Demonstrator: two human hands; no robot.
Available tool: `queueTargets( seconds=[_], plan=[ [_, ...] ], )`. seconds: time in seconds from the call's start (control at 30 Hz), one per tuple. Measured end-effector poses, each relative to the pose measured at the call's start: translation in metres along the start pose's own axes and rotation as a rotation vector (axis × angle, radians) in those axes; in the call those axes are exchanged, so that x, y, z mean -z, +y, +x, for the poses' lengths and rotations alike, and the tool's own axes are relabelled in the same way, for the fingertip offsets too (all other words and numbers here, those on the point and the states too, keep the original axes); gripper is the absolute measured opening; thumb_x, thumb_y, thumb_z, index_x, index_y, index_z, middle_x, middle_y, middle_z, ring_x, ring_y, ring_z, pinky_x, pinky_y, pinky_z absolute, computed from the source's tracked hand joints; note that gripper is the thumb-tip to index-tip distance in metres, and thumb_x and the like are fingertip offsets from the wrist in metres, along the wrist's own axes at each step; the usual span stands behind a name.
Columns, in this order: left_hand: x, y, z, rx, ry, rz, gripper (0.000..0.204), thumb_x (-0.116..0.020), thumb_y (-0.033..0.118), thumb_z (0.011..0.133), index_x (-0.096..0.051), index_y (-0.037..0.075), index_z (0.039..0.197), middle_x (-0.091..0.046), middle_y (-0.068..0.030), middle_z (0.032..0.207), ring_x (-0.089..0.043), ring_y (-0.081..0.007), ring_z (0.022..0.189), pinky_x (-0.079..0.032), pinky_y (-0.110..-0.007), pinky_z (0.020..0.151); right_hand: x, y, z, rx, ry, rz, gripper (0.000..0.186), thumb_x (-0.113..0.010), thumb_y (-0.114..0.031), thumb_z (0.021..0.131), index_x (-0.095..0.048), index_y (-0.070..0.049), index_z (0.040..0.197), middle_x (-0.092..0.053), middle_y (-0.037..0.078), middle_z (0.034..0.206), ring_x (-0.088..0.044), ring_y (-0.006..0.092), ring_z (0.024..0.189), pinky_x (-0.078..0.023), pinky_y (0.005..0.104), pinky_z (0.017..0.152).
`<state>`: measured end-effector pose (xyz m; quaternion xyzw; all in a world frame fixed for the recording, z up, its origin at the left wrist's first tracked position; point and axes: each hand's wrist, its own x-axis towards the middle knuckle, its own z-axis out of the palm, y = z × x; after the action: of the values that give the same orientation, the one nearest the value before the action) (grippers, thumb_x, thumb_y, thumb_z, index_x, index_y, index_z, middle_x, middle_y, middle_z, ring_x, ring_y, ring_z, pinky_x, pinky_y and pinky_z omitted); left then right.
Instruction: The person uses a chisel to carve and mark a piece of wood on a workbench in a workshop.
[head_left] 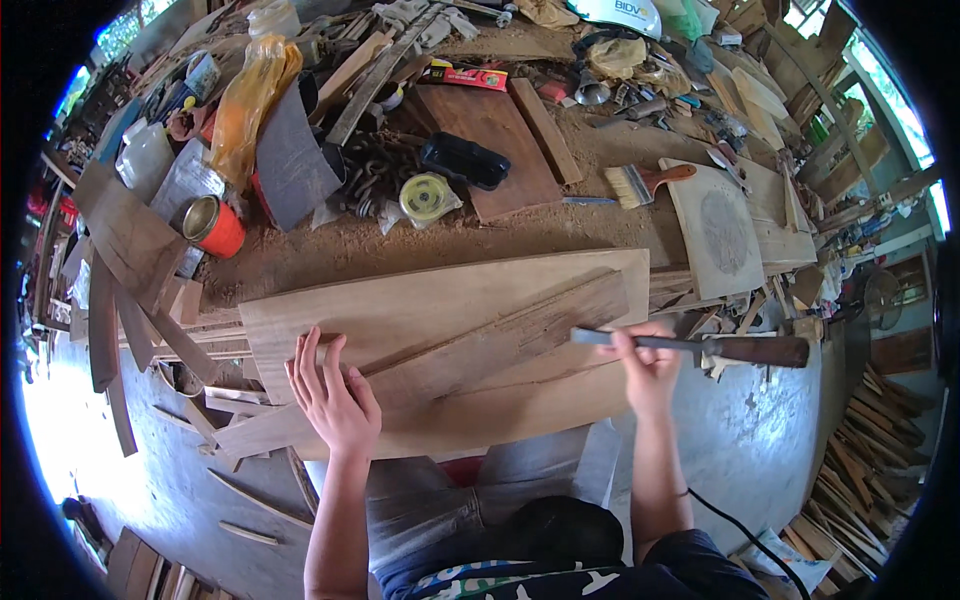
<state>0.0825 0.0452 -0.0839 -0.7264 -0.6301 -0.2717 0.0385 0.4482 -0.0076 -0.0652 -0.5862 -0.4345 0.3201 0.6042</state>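
Note:
A chisel point(690, 345) lies sideways in my right hand point(648, 372), its metal blade pointing left and its dark wooden handle sticking out to the right. My fingers close round the blade, not the handle. Beneath the blade tip is a long brown plank point(500, 345), slanting across a wide pale board point(420, 300). My left hand point(337, 400) rests on the plank's lower left part with its fingers spread, holding nothing. The plank's left end juts past the board, above my lap.
Behind the board, a cluttered bench point(330, 255) carries a paintbrush point(645, 185), an orange can point(213, 226), a roll of yellow tape point(428, 199) and a black case point(465, 160). A stained flat panel point(715, 230) lies at the right. Wood strips point(260, 498) litter the floor at left.

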Motion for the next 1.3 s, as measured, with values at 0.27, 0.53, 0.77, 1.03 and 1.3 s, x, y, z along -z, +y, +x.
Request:
queueTargets(
  seconds=[0.27,0.53,0.77,1.03,1.3],
  plan=[
    [0.002,-0.006,-0.002,0.018,0.017,0.005,0.042,-0.05,0.01,0.091,-0.056,0.008,0.132,-0.045,-0.0158,0.149,-0.04,-0.0375,0.14,-0.024,-0.057,0.117,-0.028,-0.016,-0.005,0.077,-0.146,-0.085,0.007,-0.071,0.001,0.092,-0.066,0.003,0.096,-0.071,0.009,0.084,-0.071,0.0126,0.075,-0.056,0.0209,0.063],
    [-0.003,-0.004,0.0,-0.004,0.031,-0.014,0.041,-0.05,0.01,0.091,-0.056,0.008,0.132,-0.046,-0.0157,0.149,-0.04,-0.0376,0.14,-0.024,-0.057,0.117,-0.062,-0.012,-0.02,0.031,-0.178,0.015,0.007,-0.072,0.002,0.091,-0.066,0.001,0.093,-0.072,0.009,0.084,-0.068,0.0066,0.071,-0.049,0.0161,0.057],
    [-0.002,-0.005,-0.002,0.019,0.033,-0.023,0.043,-0.054,0.01,0.088,-0.058,0.009,0.13,-0.047,-0.0152,0.147,-0.043,-0.0369,0.139,-0.026,-0.056,0.117,-0.008,-0.011,0.006,0.052,-0.027,-0.045,0.006,-0.069,0.002,0.093,-0.064,0.004,0.094,-0.072,0.012,0.087,-0.072,0.0149,0.078,-0.059,0.0252,0.071],
    [-0.003,-0.008,-0.001,0.005,0.04,-0.027,0.043,-0.054,0.01,0.087,-0.058,0.009,0.13,-0.048,-0.015,0.146,-0.043,-0.0368,0.139,-0.026,-0.056,0.117,-0.066,-0.009,-0.023,0.039,-0.273,0.009,0.008,-0.071,0.001,0.092,-0.065,0.004,0.097,-0.073,0.011,0.088,-0.072,0.0154,0.076,-0.058,0.0238,0.069],
    [-0.005,-0.005,-0.002,0.002,0.044,-0.029,0.043,-0.054,0.01,0.087,-0.058,0.009,0.13,-0.048,-0.015,0.146,-0.043,-0.0364,0.139,-0.026,-0.056,0.117,-0.021,0.004,-0.013,0.059,-0.009,-0.003,0.01,-0.07,0.001,0.092,-0.063,0.002,0.099,-0.073,0.012,0.087,-0.073,0.0152,0.075,-0.056,0.0214,0.064]
  ],
)
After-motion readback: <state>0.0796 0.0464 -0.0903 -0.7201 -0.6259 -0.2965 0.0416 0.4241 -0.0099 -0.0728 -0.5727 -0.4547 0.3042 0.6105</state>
